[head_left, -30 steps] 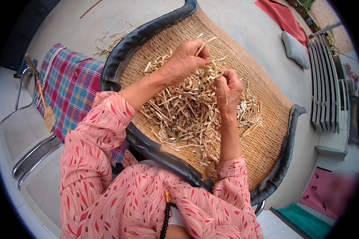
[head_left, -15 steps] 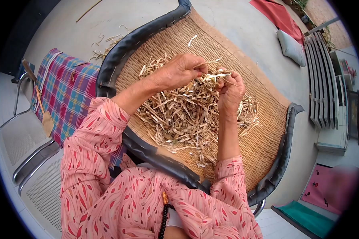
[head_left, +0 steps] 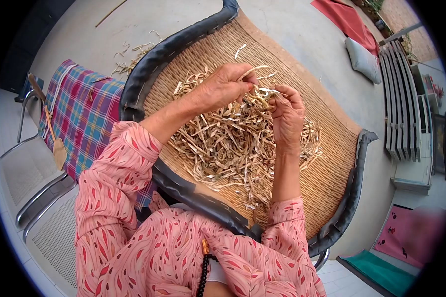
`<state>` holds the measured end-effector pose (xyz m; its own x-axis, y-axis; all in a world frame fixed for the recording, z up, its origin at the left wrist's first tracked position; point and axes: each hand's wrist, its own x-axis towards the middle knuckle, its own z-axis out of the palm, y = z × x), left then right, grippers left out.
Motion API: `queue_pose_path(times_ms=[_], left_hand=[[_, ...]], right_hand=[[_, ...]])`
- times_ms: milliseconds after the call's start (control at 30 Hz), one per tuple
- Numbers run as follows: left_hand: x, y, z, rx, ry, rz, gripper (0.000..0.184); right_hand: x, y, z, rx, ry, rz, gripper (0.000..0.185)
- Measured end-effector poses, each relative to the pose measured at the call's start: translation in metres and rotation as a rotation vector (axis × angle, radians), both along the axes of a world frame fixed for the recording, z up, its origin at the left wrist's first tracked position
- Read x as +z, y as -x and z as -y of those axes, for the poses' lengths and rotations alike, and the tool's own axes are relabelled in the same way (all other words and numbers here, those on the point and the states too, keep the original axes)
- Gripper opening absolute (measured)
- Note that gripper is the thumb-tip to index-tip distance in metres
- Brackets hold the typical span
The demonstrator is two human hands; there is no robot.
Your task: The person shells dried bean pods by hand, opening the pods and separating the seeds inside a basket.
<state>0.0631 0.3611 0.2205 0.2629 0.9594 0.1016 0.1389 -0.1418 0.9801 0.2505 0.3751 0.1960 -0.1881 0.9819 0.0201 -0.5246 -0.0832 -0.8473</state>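
A heap of dry, straw-coloured bean pods (head_left: 228,143) lies on a woven winnowing basket (head_left: 327,143) with a black-bound rim. Above the far part of the heap, my left hand (head_left: 225,86) is closed, pinching dry pods; one long pod curves out past its fingers. Close beside it on the right, my right hand (head_left: 287,116) has its fingertips pressed on pods too, its palm partly facing me. Some pale, twisted pods show between the two hands. Whether any beans are in the fingers is too small to tell.
A plaid cloth (head_left: 84,114) hangs left of the basket, beside perforated metal chairs (head_left: 32,171) and a wooden-handled tool (head_left: 59,153). Loose pods (head_left: 134,59) lie on the floor behind the rim. A grey cushion (head_left: 362,60) and slatted panels (head_left: 401,99) are at the right.
My left hand has shifted slightly up and a long pod now shows across its fingers. The right hand has turned a little, its fingers drawing slightly away from the left.
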Motion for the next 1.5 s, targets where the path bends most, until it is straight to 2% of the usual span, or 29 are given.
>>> queue_pose_path(times_ms=[133,233,267,367,433,467,600,667,767,800,867,933,1067,1167,1267,1333,1400,1433,1500], left_hand=[[0.008,-0.003,0.003,-0.102,0.115,0.142,0.018],[0.011,-0.006,0.007,-0.112,0.330,0.241,0.026],[0.011,-0.008,0.007,-0.076,0.349,0.217,0.025],[0.014,-0.012,0.011,-0.061,0.447,0.216,0.021],[0.010,-0.012,0.010,-0.035,0.332,0.122,0.017],[0.007,-0.011,0.010,-0.040,0.317,0.136,0.015],[0.008,-0.014,0.013,0.040,0.233,0.182,0.014],[0.013,-0.017,0.012,0.066,0.355,0.243,0.013],[0.012,-0.013,0.010,-0.047,0.508,0.257,0.018],[0.014,-0.016,0.011,-0.055,0.505,0.307,0.019],[0.008,-0.016,0.010,-0.055,0.428,0.261,0.017],[0.015,-0.016,0.012,-0.010,0.456,0.289,0.015],[0.011,-0.015,0.011,0.151,0.499,0.271,0.015],[0.030,-0.020,0.016,0.109,0.594,0.302,0.022],[0.022,-0.012,0.012,-0.067,0.609,0.112,0.023],[0.028,-0.014,0.017,-0.157,0.653,0.250,0.023],[0.038,-0.015,0.019,-0.234,0.677,0.313,0.022],[0.033,-0.015,0.015,-0.195,0.742,0.388,0.013],[0.029,-0.014,0.014,-0.194,0.722,0.396,0.012]], right_hand=[[-0.010,-0.001,-0.003,-0.116,-0.102,0.152,0.014],[-0.005,0.005,0.004,-0.107,-0.167,0.289,0.009],[0.001,0.009,0.009,-0.091,-0.117,0.324,0.006],[-0.008,0.012,0.013,-0.096,-0.200,0.494,0.009],[-0.002,0.014,0.016,-0.103,-0.191,0.549,0.009],[-0.003,0.014,0.016,-0.115,-0.264,0.556,0.010],[0.001,0.015,0.016,-0.159,-0.190,0.470,0.009],[0.013,0.017,0.019,-0.181,-0.135,0.424,0.008],[0.003,0.014,0.017,-0.167,-0.279,0.550,0.008],[0.004,0.017,0.018,-0.181,-0.341,0.558,0.009],[0.003,0.015,0.019,-0.149,-0.290,0.559,0.011],[0.002,0.015,0.019,-0.116,-0.259,0.540,0.011],[0.007,0.019,0.018,-0.193,-0.359,0.520,0.010],[0.008,0.015,0.017,-0.201,-0.370,0.565,0.009],[-0.002,0.013,0.012,-0.224,-0.401,0.590,0.008],[-0.001,0.012,0.011,-0.282,-0.512,0.705,0.007],[0.001,0.013,0.013,-0.284,-0.467,0.669,0.007],[0.001,0.014,0.012,-0.294,-0.476,0.663,0.007],[0.001,0.012,0.012,-0.310,-0.471,0.672,0.007]])
